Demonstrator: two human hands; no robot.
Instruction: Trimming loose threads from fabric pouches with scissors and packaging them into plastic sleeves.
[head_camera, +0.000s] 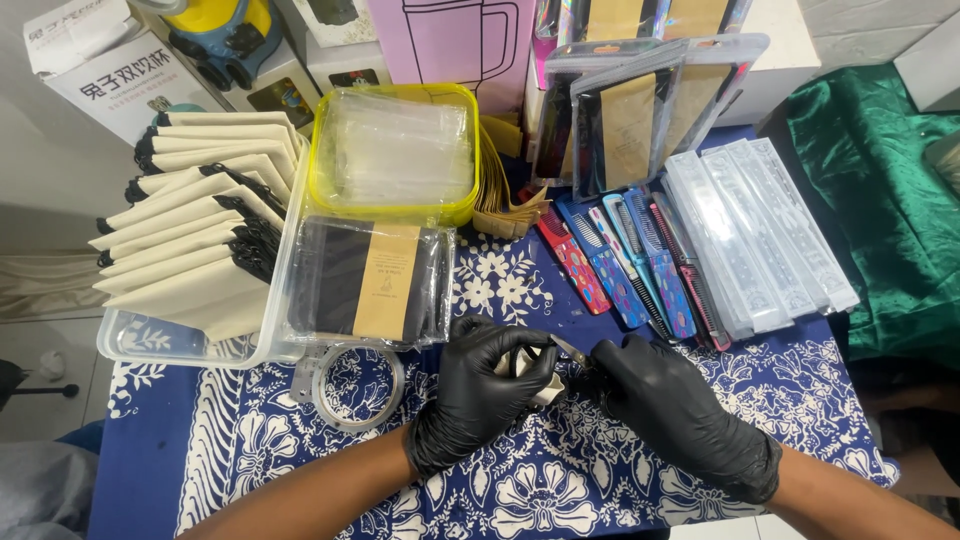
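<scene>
A table under a blue cloth (300, 460) with white flowers carried the goods.

On the cloth lay a roll of clear tape (357, 385), near the front edge of a clear plastic tray (130, 340) that held cream sleeves. A packet with a tan band (368, 282) rested partly on that tray. Behind it stood a yellow-rimmed tub (392, 210) of clear bags. To the right, patterned combs (625, 265) lay side by side, touching, then clear boxed combs (760, 235) just beside them. Green satin (880, 200) covered the far right.
</scene>
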